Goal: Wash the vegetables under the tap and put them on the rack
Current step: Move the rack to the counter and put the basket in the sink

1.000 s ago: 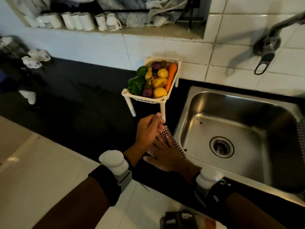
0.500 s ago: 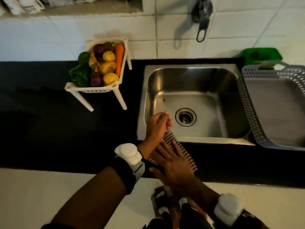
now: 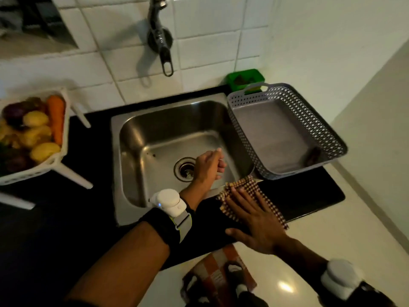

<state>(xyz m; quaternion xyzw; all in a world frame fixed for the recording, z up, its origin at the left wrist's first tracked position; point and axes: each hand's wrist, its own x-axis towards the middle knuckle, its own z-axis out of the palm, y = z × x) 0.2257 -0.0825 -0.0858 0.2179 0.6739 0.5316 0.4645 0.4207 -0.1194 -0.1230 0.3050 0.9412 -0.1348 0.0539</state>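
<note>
**Both hands at the sink's front edge, vegetables waiting on the left**

Your right hand point(image 3: 254, 220) lies flat with fingers spread, pressing on a checked cloth point(image 3: 250, 191) that sits on the dark desk point(image 3: 309, 196) at the front right corner of the sink point(image 3: 155, 134). Your left hand point(image 3: 209, 166) hovers over the sink basin beside the drain point(image 3: 185, 169), its fingers curled inward; you cannot tell from this angle whether it holds anything.

The vegetables point(image 3: 35, 131) are piled in a white footed basket point(image 3: 59, 156) at the left edge of the desk, well apart from both hands. A carrot point(image 3: 56, 118) lies along the basket's right side, with yellow and purple pieces next to it. The tap point(image 3: 159, 38) hangs from the tiled wall above the sink; no water shows. The grey perforated rack point(image 3: 287, 129) stands just beside the sink on the right, with a green container point(image 3: 244, 78) behind it against the wall.
</note>
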